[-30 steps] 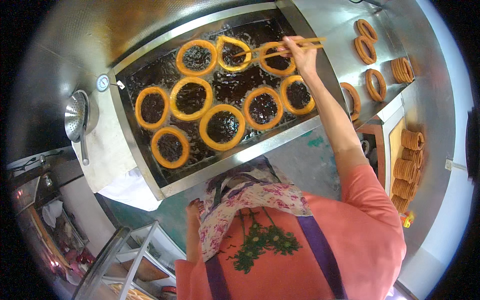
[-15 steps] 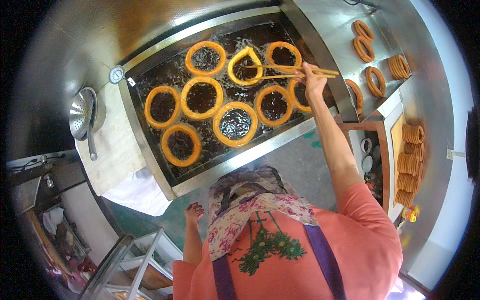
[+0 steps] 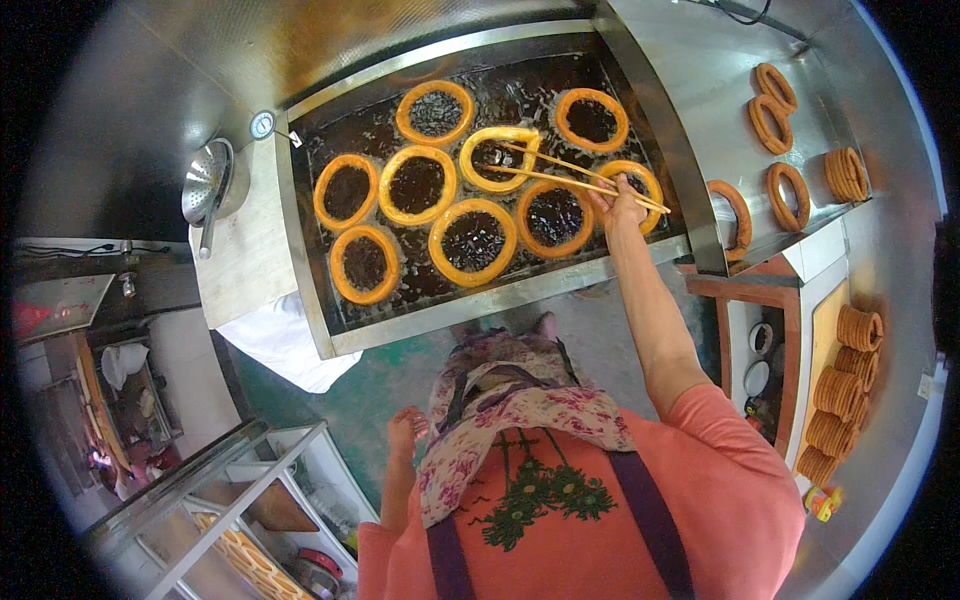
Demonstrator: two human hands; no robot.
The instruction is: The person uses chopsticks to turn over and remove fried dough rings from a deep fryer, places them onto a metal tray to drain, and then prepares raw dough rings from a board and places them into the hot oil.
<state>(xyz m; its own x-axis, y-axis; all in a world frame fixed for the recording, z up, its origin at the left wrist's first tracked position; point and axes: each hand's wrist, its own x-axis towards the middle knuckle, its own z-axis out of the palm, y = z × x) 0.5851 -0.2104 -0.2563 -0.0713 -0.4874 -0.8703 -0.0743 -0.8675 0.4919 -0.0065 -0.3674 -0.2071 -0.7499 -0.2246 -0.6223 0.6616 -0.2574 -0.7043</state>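
Note:
My right hand [image 3: 625, 208] grips a pair of long wooden chopsticks [image 3: 565, 182] and reaches over a wide metal frying vat [image 3: 470, 312] of dark oil. The chopstick tips are at a pale yellow dough ring [image 3: 494, 133], inside its opening. That ring is slightly misshapen, with a corner at its upper right. Several rounder golden fried dough rings [image 3: 434, 270] float around it; one lies partly behind my right hand. Low beside my apron, my left hand [image 3: 406, 428] hangs away from the vat, fingers loosely apart, holding nothing visible.
A dial thermometer [image 3: 262, 125] is at the vat's left corner. A perforated ladle [image 3: 206, 182] rests in a bowl on the left counter [image 3: 245, 250]. Browned rings [image 3: 788, 198] lie on the metal tray at right; stacked rings [image 3: 838, 393] fill a board below. A glass case [image 3: 240, 510] stands lower left.
The view has shifted, moving the vat within the picture. The chopsticks slant more, and the pale ring's corner has swung from its top to its upper right. My right hand still grips the chopsticks.

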